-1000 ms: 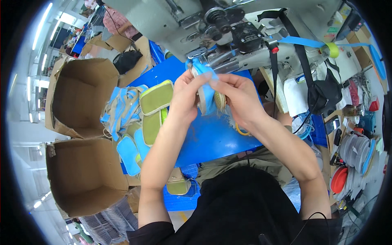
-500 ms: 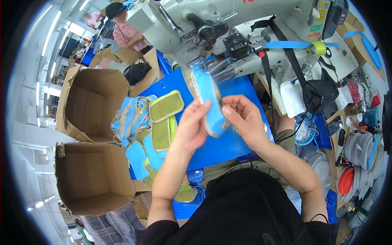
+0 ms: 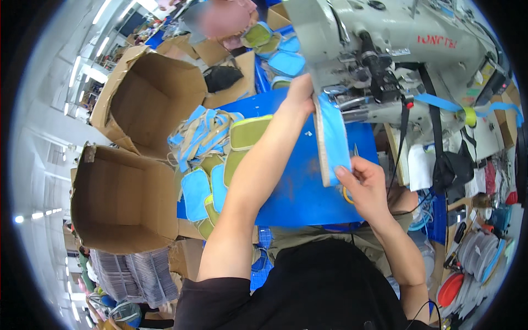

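A long blue fabric panel with beige edging [image 3: 334, 140] hangs down toward me from the sewing machine [image 3: 379, 71], its far end at the machine's needle area. My right hand [image 3: 366, 184] pinches the near right corner between thumb and fingers. Below those fingers show a yellow scissors handle [image 3: 347, 194] and a bit of blade; whether the hand also holds the scissors is unclear. My left hand [image 3: 300, 94] reaches to the far left of the panel, beside the machine head. Its fingers are mostly hidden there.
Green and blue fabric pieces [image 3: 196, 193] and a heap of blue-beige strips [image 3: 203, 135] lie left on the blue table [image 3: 286, 206]. Two cardboard boxes [image 3: 124, 192] stand further left. A blue tape [image 3: 437, 102] runs to the machine. Another person [image 3: 225, 19] is across the table.
My left hand has left the panel's near part and moved far, up beside the machine head. My right hand has shifted to the panel's near corner. The view has turned to the left.
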A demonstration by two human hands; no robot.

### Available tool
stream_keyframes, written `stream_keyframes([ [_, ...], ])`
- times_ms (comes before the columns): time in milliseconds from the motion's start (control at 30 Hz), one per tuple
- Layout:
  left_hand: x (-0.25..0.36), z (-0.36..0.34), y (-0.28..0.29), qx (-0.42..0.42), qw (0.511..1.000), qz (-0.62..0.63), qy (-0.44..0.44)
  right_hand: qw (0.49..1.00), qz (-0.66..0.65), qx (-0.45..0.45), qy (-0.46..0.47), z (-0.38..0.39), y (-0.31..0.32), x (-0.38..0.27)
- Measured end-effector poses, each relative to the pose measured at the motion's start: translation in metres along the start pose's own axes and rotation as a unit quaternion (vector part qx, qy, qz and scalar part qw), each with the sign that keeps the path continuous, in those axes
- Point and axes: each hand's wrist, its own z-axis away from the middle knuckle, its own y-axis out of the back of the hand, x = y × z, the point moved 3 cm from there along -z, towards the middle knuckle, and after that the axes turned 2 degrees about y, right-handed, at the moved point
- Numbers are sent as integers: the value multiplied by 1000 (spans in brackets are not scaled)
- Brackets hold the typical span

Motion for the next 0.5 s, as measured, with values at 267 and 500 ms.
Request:
stream_keyframes([
  [267,-41,195,-1,-38,990,-95,95,981,182,-29,67,-1,3,-21],
  [500,-30,209,-30,36,993,-58,97,985,-60,131,95,-14,1,-5],
])
